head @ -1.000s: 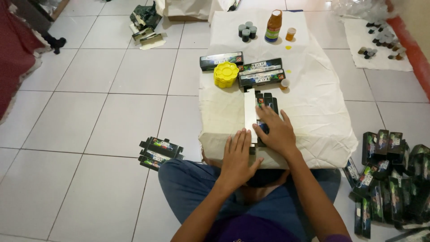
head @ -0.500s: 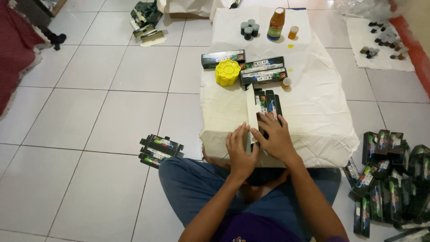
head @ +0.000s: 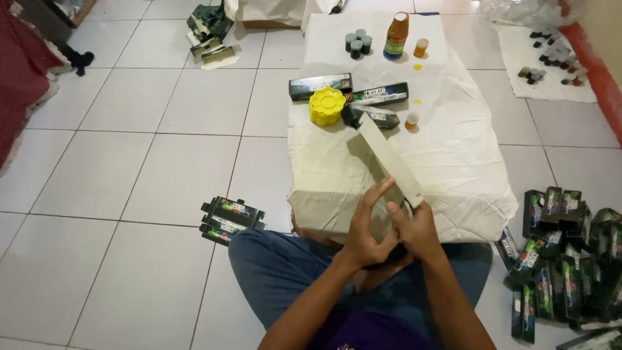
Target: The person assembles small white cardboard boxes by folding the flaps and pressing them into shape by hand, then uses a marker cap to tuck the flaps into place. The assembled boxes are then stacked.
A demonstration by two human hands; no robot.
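Now, pale flat carton (head: 387,159) tilted, gripped by right hand (head: 418,230), left hand (head: 366,233) touching

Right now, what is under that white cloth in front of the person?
The white cloth drapes over something low and box-shaped, falling over its near edge. What it covers is hidden. On top sit a yellow dish, dark boxes and an orange bottle.

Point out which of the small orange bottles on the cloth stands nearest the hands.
The small orange bottle right of the dark flat cartons is nearest the hands; the other small orange one stands at the far end beside the tall orange bottle.
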